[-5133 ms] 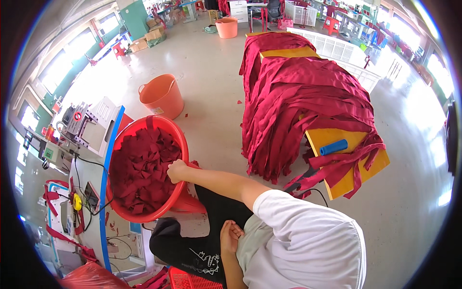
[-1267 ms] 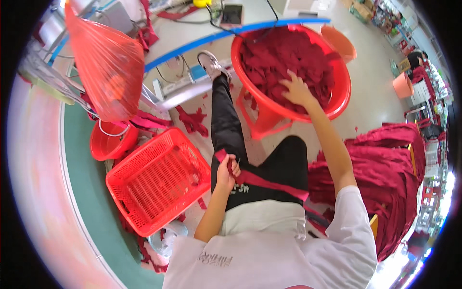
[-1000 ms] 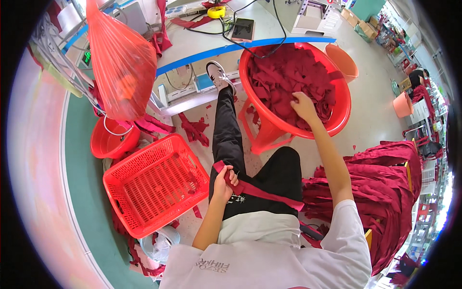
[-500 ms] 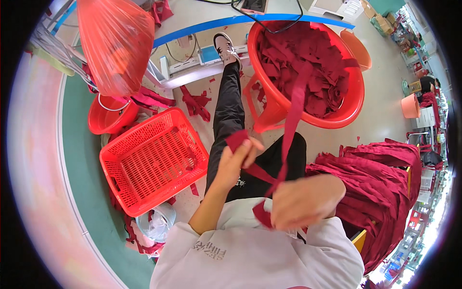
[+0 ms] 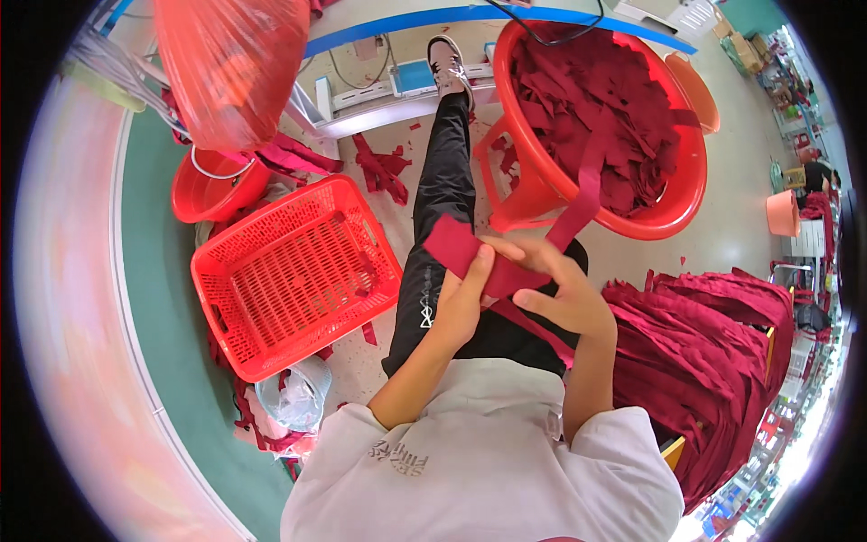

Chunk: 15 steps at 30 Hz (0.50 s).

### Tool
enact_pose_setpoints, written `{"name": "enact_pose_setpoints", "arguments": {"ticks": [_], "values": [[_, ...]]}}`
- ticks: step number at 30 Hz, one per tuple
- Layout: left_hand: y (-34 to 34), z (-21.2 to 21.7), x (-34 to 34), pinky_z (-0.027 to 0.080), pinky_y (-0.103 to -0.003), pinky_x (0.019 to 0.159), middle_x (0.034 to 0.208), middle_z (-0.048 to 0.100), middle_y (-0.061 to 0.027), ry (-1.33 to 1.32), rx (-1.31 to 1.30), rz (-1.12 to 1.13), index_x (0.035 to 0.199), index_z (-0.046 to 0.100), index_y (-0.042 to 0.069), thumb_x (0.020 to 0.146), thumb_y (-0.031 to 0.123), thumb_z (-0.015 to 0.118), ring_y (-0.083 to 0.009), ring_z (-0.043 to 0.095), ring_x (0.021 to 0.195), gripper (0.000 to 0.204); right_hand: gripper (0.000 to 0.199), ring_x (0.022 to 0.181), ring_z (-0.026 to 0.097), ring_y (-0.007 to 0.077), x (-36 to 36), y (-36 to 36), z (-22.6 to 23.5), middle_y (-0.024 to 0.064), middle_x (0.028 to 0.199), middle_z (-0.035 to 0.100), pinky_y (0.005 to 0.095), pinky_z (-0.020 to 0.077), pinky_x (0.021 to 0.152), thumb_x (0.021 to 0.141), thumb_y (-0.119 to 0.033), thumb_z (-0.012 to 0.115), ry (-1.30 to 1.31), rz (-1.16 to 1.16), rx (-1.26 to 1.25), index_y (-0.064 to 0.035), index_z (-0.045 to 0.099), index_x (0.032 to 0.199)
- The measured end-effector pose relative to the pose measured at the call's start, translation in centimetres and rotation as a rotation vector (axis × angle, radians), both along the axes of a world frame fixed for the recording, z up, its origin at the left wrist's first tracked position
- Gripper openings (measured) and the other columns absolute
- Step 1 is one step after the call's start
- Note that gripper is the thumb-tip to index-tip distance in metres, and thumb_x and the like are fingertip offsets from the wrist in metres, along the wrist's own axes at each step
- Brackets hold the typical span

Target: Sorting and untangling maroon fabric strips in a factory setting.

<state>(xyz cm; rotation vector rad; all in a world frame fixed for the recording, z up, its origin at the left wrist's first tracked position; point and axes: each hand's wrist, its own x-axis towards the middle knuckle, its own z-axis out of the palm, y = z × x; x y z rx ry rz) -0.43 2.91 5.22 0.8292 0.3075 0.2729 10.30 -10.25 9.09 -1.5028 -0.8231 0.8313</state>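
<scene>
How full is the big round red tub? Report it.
Looks well filled: dark red cloth pieces lie across the tub, nearly to its rim, hiding the bottom.

Bright, diffuse light washes over the floor, casting only soft shadows, while glare burns out the lower right rim. The fisheye lens bows a blue table edge and blackens the corners; slight blur softens the right hand.
</scene>
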Motion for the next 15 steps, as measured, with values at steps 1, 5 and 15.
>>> {"name": "enact_pose_setpoints", "arguments": {"ticks": [1,5,15], "values": [[0.2,0.0,-0.1,0.026,-0.019,0.051,0.076,0.051,0.0061,0.005,0.002,0.013,0.106,0.063,0.008,0.105,0.032,0.040,-0.0003,0.037,0.059,0.033,0.028,0.089,0.060,0.0131,-0.1,-0.4,0.1,0.0060,0.097,0.064,0.0280,0.0467,0.080,0.089,-0.014,0.067,-0.172,0.057,-0.192,0.0036,0.061,0.109],[0.3,0.4,0.4,0.038,-0.021,0.055,0.080,0.053,0.0015,0.132,-0.064,0.196,0.108,0.060,0.005,0.102,0.027,0.049,-0.0051,0.046,0.064,0.026,0.023,0.057,0.040,0.0058,-2.5,-1.6,-2.9,-0.0019,0.061,0.048,0.0249,0.0335,0.051,0.090,-0.017,0.067,0.048,-0.065,-0.244,0.0008,0.059,0.078],[-0.8,-0.6,0.5,0.033,-0.019,0.056,0.076,0.047,0.0064,0.100,-0.173,0.200,0.113,0.061,0.005,0.102,0.024,0.052,-0.0003,0.041,0.064,0.024,0.019,0.060,0.043,0.0052,-3.2,-2.5,-4.3,-0.0008,0.065,0.050,0.0247,0.0346,0.054,0.091,-0.015,0.065,0.121,-0.028,-0.193,-0.0004,0.060,0.081]]}}
